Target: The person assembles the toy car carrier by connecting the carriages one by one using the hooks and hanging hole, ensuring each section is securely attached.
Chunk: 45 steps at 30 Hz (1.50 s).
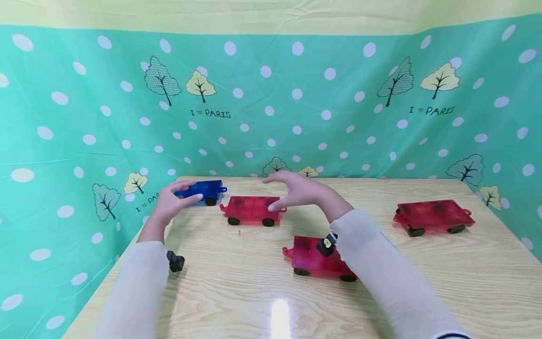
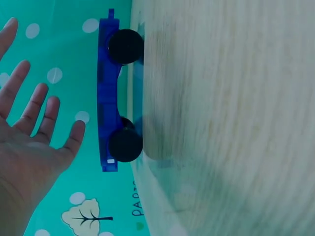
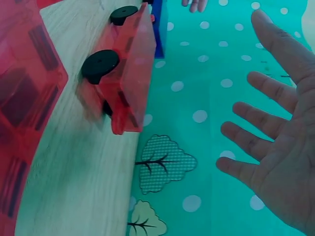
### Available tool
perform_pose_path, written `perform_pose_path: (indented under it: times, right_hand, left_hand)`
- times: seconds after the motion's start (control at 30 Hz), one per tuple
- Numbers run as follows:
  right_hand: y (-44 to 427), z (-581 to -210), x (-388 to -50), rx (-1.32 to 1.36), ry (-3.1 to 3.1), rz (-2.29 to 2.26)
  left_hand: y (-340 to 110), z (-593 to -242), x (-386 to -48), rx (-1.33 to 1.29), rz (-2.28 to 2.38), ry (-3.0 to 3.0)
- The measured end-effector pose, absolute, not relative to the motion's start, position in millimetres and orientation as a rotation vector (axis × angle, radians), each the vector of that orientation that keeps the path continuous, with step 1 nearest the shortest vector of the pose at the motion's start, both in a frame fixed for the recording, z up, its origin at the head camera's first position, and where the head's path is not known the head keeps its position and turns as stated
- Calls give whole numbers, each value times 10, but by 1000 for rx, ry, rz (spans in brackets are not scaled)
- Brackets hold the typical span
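Note:
My left hand [image 1: 169, 202] hovers at the near-left end of a blue toy car base [image 1: 203, 190] at the table's far left; in the left wrist view its fingers are spread and apart from the blue base [image 2: 109, 93]. Above the right end of a red wheeled base [image 1: 250, 207] is my right hand [image 1: 302, 190], fingers extended, holding nothing. The right wrist view shows that hand [image 3: 275, 132] apart from the red base [image 3: 130, 69]. A second red base [image 1: 313, 256] stands nearer, partly hidden under my right forearm.
A third red base [image 1: 434, 215] stands at the right of the wooden table [image 1: 228, 282]. Behind the table hangs a green dotted cloth [image 1: 296, 113], which also covers the left side. A tiny bit [image 1: 239, 232] lies in front of the middle base.

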State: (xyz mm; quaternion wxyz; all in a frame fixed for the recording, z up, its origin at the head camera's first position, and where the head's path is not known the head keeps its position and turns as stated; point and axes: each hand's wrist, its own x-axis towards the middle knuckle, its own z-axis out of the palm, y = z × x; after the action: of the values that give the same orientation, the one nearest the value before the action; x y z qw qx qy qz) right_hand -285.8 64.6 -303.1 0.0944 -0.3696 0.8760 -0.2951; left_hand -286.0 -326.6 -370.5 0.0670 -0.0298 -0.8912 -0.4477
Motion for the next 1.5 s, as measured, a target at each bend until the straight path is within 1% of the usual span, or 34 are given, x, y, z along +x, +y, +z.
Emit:
perform_pose_path:
  times: [0.17,0.43,0.7,0.8,1.03,1.23,1.5]
  right_hand:
    - [551,-3121,-2940,-1096,2595,-848]
    - [348,-3307,-3039,-1067,2564,-830]
    - [254,-3484,-3120,-1024,2518,-853]
    - [230,-3513,-3148,-1014,2505,-870]
    - [141,-3568,-3215,-955,2503,-876]
    - [84,-3613,-3210,-884,2498,-913]
    - [68,-3656,-3212,-840,2496,-927]
  left_hand:
    - [-3248,-3681,-2977,-140,-1322,-2725]
    - [-3210,-3670,-3185,-136,-1212,-2884]
    - [-3135,-3670,-3392,-188,-1061,-3009]
    - [-3126,-3642,-3421,-216,-1010,-3056]
    - [-3152,-3578,-3465,-159,-1031,-3147]
    - [-3209,-3606,-3473,-116,-961,-3182]
    - [-3208,-3674,-3463,-151,-840,-3215]
